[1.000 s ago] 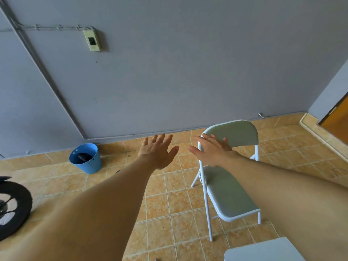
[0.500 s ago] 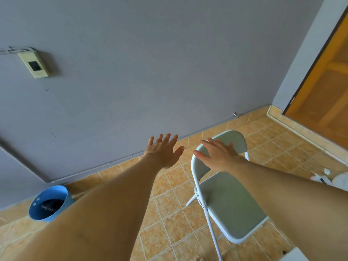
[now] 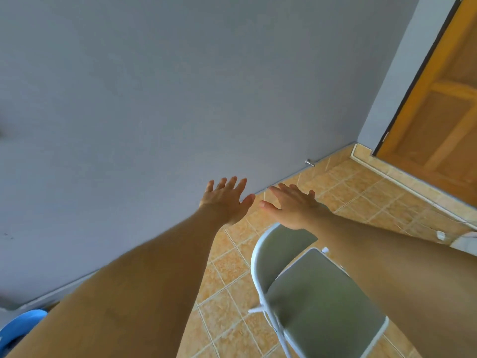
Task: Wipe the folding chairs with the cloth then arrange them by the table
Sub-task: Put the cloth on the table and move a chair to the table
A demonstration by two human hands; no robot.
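A white-framed folding chair with a grey-green seat and backrest stands unfolded on the tiled floor, low and right of centre. My right hand is stretched out flat with straight fingers just above the top of the backrest, holding nothing. My left hand reaches forward beside it, fingers spread, apart from the chair and empty. No cloth is in view.
A grey wall fills most of the view ahead. An orange wooden door stands at the right behind a raised tiled step. A blue bucket peeks in at the bottom left. A door stop sits at the wall's foot.
The view has swung right and up; the bucket slid to the bottom left corner and the door came in. Both hands stay outstretched and open, the right one now past the backrest top.
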